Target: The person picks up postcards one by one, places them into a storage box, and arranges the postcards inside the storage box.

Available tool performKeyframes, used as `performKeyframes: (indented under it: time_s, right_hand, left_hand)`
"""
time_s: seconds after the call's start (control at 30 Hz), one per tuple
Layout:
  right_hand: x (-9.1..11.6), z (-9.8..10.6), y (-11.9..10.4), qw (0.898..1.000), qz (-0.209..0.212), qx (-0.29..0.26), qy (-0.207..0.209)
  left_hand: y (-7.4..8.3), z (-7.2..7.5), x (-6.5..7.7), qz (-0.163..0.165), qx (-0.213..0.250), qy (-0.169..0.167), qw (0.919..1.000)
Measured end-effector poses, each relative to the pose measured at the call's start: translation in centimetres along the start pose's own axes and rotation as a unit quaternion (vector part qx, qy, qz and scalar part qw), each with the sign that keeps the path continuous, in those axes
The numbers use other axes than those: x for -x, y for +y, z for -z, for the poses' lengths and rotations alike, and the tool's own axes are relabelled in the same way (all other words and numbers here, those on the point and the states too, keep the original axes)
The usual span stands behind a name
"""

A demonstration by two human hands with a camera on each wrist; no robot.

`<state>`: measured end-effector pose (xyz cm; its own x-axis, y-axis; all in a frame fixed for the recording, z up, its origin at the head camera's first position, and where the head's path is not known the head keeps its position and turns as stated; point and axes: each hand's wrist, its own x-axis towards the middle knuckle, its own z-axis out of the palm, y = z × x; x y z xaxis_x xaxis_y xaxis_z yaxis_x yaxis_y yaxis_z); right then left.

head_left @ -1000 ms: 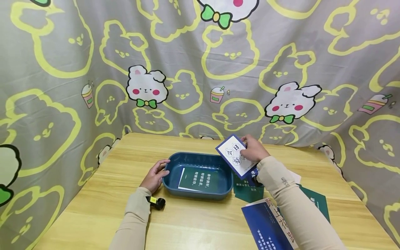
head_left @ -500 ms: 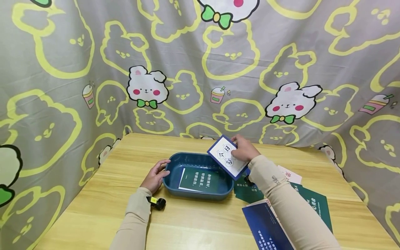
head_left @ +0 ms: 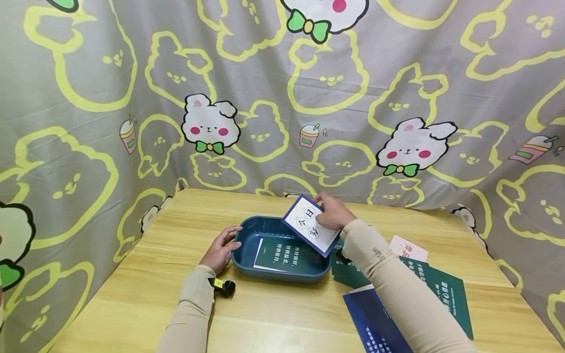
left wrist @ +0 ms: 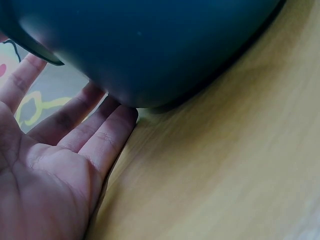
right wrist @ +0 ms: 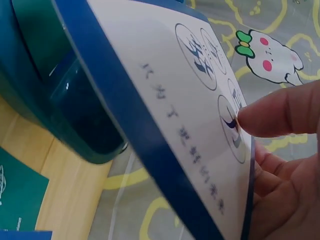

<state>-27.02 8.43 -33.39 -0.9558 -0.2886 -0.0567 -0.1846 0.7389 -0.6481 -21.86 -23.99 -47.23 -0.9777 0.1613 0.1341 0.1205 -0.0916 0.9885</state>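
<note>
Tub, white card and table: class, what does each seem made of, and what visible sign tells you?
Tub: probably glossy plastic, given bright highlights on its smooth surface.
White card: likely stiff, smooth paper, being thin yet flat.
Table: satin-looking wood or wood-print laminate; grain shows, but may be printed.

Tabletop (head_left: 265, 321) is lying open left of the left hand (head_left: 220, 251) and between the sleeves (head_left: 194, 296), while a tray (head_left: 278, 275) is filling the gap between both hands, a card (head_left: 303, 229) is partly screening its end beside the right hand (head_left: 334, 213), and loose cards (head_left: 450, 300) are crowding below the right sleeve.
</note>
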Motion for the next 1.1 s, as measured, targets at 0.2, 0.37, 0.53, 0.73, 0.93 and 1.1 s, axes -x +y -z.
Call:
performKeyframes:
  time_s: [0.2, 0.37, 0.53, 0.73, 0.93, 1.1]
  right_hand:
    - [-0.4, -0.9, -0.5, 1.000, -0.004, -0.002, -0.016]
    - [-0.7, -1.6, -0.7, 0.999, 0.006, 0.005, -0.032]
    - [-1.0, -2.2, -0.7, 0.999, 0.020, 0.002, -0.047]
    - [-1.4, -3.0, -0.9, 0.997, 0.025, 0.008, -0.072]
    - [-1.8, -3.5, -1.0, 0.993, 0.061, 0.036, -0.094]
    - [-2.0, -4.0, -1.0, 0.991, 0.073, 0.046, -0.106]
  left_hand:
    - [0.1, 0.0, 0.0, 0.004, 0.000, -0.002, 1.0000]
    - [0.1, -0.1, 0.0, 0.005, -0.003, -0.001, 1.0000]
    - [0.0, -0.1, -0.1, 0.005, 0.000, 0.001, 1.0000]
    - [0.0, -0.1, -0.1, 0.004, -0.001, 0.001, 1.0000]
    - [-0.1, 0.0, -0.2, -0.008, 0.011, -0.004, 0.9999]
    - [-0.2, -0.1, -0.2, -0.014, 0.017, -0.006, 0.9997]
